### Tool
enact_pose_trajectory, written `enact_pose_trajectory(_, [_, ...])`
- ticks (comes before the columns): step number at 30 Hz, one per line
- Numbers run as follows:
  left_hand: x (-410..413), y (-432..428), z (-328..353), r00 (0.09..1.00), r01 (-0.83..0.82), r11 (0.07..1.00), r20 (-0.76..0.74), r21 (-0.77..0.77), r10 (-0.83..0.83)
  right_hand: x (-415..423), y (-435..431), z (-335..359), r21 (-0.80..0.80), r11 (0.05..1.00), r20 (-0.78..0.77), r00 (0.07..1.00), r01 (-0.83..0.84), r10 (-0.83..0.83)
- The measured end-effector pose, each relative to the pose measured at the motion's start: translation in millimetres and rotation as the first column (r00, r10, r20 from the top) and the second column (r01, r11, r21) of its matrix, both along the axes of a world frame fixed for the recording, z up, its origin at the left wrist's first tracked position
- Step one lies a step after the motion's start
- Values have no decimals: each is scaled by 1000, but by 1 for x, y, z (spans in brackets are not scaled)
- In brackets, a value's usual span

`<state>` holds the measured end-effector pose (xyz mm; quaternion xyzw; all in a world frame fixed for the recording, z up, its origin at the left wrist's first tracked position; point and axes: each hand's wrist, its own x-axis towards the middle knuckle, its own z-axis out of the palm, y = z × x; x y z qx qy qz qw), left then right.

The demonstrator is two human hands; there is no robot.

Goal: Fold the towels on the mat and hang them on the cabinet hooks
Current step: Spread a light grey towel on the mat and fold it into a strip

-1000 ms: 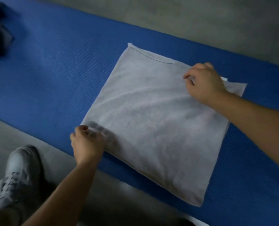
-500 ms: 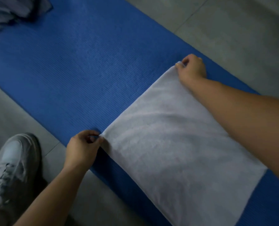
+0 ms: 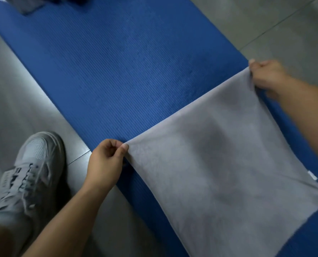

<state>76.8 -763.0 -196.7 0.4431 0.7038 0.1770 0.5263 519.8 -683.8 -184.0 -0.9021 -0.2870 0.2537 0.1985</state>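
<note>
Far left, a grey shoe (image 3: 33, 167) is planted on the floor (image 3: 24, 89) just beside the mat (image 3: 126, 71). Some dark cloth (image 3: 30, 4) lies bunched at the mat's top end, most likely another towel waiting its turn.

The left hand (image 3: 106, 162) was resting on the near corner of the towel (image 3: 219, 164) a second ago, when the towel lay flat and square. Now thumb and forefinger pinch that corner and hold it up off the mat. The edge running away from it is pulled straight and taut, and the cloth behind sags down toward the lower right. I cannot tell how much of it still touches the mat.

At the far end of that edge, the right hand (image 3: 265, 76) has shifted from the towel's middle to the far corner and has its fingers curled round it. The hands are well apart, each clamped on a corner. A small white tag (image 3: 312, 176) shows at the towel's right side.

To my eye the smoothing is done. This edge is either about to be carried over to the right for another fold, or the towel is being lifted away for hanging. No hooks are in view, so hanging is not yet done.
</note>
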Motion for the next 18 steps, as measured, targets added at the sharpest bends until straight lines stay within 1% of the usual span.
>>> enact_pose_trajectory(3, [-7,9,1,999,19,1000,48,-17,-18,-14,18,8,-8,997,-31,997,-77,77])
enact_pose_trajectory(5, [-11,13,1,997,73,997,32,-32,-72,-24,27,9,-28,993,-129,986,-113,109])
enact_pose_trajectory(7, [-12,19,1,994,105,994,-29,-21,-105,-31,37,3,20,996,-251,964,-82,84])
enact_pose_trajectory(8, [-13,23,-1,995,79,997,-54,2,-79,-34,42,-1,51,997,-257,965,-49,61])
enact_pose_trajectory(9, [-14,28,-1,997,31,999,-76,34,-28,-35,48,-5,86,996,-225,974,-21,40])
enact_pose_trajectory(10, [-16,34,-1,995,-27,997,-91,74,33,-37,56,-8,128,992,-184,983,-6,30])
enact_pose_trajectory(12, [-22,48,3,983,-135,980,-102,146,151,-46,72,-10,212,977,-170,985,26,11])
enact_pose_trajectory(15, [-24,69,15,958,-267,935,-41,233,284,-65,99,-2,327,943,-197,980,59,7])
enact_pose_trajectory(17, [-20,75,24,951,-303,910,33,282,306,-72,112,10,400,912,-199,980,88,-7])
enact_pose_trajectory(18, [-17,75,29,956,-293,909,78,296,283,-73,113,17,429,898,-198,980,99,-14])
